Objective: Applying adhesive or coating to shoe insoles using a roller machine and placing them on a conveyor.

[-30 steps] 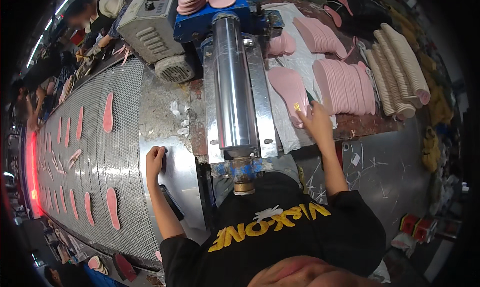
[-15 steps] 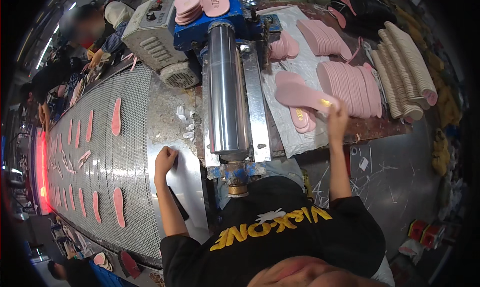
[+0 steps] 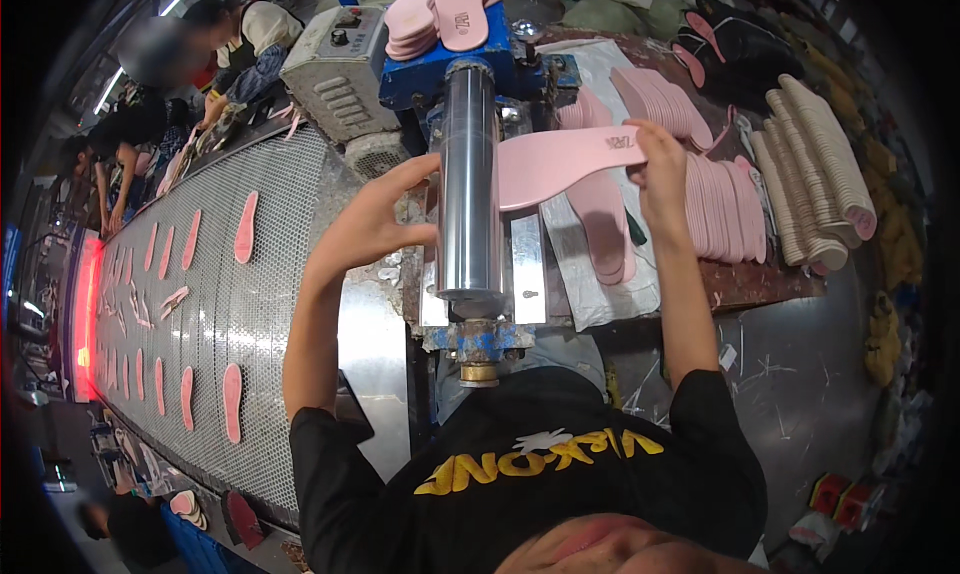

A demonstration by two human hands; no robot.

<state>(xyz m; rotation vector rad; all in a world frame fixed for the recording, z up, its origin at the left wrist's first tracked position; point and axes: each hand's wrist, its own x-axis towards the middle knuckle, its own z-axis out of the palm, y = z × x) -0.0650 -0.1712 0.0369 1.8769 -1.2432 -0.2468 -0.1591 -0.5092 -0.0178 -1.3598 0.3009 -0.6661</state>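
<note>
In my right hand [image 3: 662, 174] is the heel end of a pink shoe insole [image 3: 565, 166], pinched between the thumb and fingers. The insole stretches left, and its far end meets the right side of a shiny steel roller [image 3: 468, 204]. On the roller's other side is my left hand [image 3: 365, 224], open and empty, thumb and fingers spread with their tips close to the steel. Whether those tips touch it I cannot tell. Beneath the held insole lies a small pile of pink insoles [image 3: 605, 234] on a white sheet [image 3: 590, 294].
Pink insoles [image 3: 465, 19] sit on the machine's blue housing [image 3: 400, 79]. To the right stand rows of pink insoles [image 3: 725, 209] and beige stacks [image 3: 815, 159]. On the left, a mesh conveyor [image 3: 210, 304] carries spaced insoles past a red-lit opening [image 3: 90, 319]. Other people work at the far left.
My left hand has risen from the metal plate to the roller, going from closed to spread. My right hand has brought the insole up and left from above the pile to the roller.
</note>
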